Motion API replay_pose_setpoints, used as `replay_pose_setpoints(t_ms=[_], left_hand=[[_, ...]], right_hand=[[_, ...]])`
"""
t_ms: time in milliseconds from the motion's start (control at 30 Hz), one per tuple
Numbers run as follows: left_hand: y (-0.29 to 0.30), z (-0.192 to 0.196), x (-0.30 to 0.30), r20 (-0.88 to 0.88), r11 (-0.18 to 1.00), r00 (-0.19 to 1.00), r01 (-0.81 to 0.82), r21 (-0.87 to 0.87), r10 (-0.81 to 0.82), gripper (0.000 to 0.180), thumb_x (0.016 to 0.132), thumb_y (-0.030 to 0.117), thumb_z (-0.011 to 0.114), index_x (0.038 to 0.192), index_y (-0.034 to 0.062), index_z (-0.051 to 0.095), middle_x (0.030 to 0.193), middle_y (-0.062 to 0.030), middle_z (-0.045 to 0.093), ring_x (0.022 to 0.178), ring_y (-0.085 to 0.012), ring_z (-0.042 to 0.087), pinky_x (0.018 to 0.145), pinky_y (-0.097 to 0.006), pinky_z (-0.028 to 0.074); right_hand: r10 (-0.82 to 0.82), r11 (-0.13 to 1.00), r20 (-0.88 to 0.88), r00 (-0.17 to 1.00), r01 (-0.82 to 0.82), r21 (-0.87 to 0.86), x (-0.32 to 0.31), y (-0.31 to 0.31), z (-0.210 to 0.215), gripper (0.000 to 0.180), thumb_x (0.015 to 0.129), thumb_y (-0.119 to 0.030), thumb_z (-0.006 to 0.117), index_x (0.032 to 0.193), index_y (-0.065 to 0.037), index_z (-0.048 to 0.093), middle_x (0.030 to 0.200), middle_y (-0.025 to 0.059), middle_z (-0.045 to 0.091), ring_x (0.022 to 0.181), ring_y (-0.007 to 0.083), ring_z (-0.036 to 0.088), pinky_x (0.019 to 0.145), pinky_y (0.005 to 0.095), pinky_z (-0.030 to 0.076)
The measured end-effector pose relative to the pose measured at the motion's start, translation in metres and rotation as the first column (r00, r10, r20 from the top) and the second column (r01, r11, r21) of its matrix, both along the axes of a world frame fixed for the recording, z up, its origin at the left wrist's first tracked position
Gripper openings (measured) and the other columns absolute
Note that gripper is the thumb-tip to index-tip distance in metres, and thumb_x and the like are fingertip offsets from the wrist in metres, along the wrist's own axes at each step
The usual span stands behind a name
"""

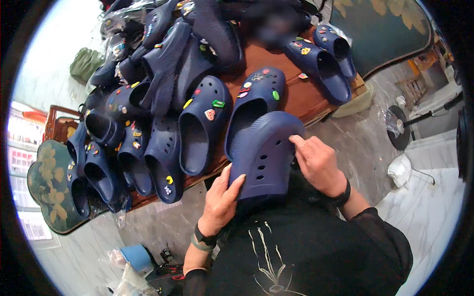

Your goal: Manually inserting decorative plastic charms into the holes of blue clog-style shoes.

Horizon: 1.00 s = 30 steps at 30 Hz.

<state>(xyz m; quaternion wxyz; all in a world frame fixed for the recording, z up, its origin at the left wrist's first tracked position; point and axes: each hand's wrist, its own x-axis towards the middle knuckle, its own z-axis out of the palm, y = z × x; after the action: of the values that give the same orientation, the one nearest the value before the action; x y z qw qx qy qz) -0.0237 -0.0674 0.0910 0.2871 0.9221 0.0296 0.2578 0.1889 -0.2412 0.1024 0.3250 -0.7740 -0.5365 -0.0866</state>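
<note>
A navy foam clog is tilted up in front of my chest, with a row of holes showing and no charms on the visible side. My left hand grips its lower left side, thumb on the surface. At its upper right edge, my right hand is closed with fingers pinched by a hole; whether a small piece is between them is hidden. Just beyond, partly covered by the held clog, lies a clog with charms. Left of it is another clog with green, yellow and pink charms.
Several navy clogs line the brown table, with more piled behind. A charm-covered pair lies at the far right, near a loose charm. A blue bucket and white bag are on the floor.
</note>
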Motion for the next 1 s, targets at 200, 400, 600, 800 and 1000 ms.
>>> replay_pose_setpoints(t_ms=[200,400,600,800,1000], left_hand=[[-0.002,-0.007,-0.009,-0.044,0.989,0.998,-0.042,-0.145,0.036,0.07,0.061,-0.016,0.056,0.129,0.0003,0.055,0.132,-0.0314,0.048,0.113,-0.0445,0.055,0.096,-0.043,0.045],[0.003,-0.012,-0.021,-0.077,0.802,0.991,-0.137,-0.582,0.114,0.078,0.063,-0.018,0.049,0.139,-0.0049,0.039,0.139,-0.0273,0.045,0.131,-0.0386,0.045,0.107,-0.039,0.037],[0.004,-0.023,-0.007,0.349,0.99,0.927,-0.123,-0.067,0.139,0.06,0.075,0.001,0.067,0.13,-0.0015,0.045,0.132,-0.0219,0.051,0.11,-0.0335,0.055,0.095,-0.044,0.044],[-0.008,0.003,0.049,0.547,0.948,0.822,-0.029,0.316,-0.158,0.039,0.085,0.025,0.062,0.121,0.0245,0.049,0.132,-0.0069,0.055,0.103,-0.0255,0.053,0.087,-0.042,0.046],[-0.01,0.013,0.06,0.481,0.986,0.875,-0.021,0.168,-0.063,0.042,0.078,0.014,0.062,0.118,0.0124,0.052,0.126,-0.0181,0.053,0.103,-0.0336,0.056,0.087,-0.044,0.047]], right_hand=[[0.074,0.957,-0.826,0.559,0.192,0.216,0.027,-0.026,-0.011,0.017,0.095,-0.006,0.055,0.109,-0.004,0.066,0.081,-0.0014,0.061,0.07,0.0047,0.054,0.063,0.0211,0.046],[-0.188,0.908,0.393,0.9,0.312,-0.281,0.079,-0.075,-0.056,0.034,0.088,-0.003,0.061,0.121,-0.002,0.057,0.108,0.0099,0.063,0.096,0.0273,0.061,0.084,0.0316,0.047],[0.166,0.946,-0.73,0.663,-0.317,-0.074,0.034,-0.041,-0.038,0.065,0.081,-0.008,0.071,0.139,-0.002,0.041,0.135,0.0162,0.05,0.123,0.0262,0.05,0.102,0.0348,0.04],[0.631,0.775,-0.768,0.113,-0.146,0.615,-0.01,0.007,-0.045,0.075,0.089,-0.049,0.061,0.146,-0.009,0.033,0.143,0.0131,0.044,0.132,0.0271,0.042,0.113,0.0469,0.032],[0.501,0.825,-0.816,0.288,0.125,0.551,0.031,-0.035,-0.089,0.084,0.077,-0.035,0.077,0.143,-0.004,0.035,0.142,0.0155,0.045,0.126,0.0257,0.048,0.106,0.0441,0.037]])
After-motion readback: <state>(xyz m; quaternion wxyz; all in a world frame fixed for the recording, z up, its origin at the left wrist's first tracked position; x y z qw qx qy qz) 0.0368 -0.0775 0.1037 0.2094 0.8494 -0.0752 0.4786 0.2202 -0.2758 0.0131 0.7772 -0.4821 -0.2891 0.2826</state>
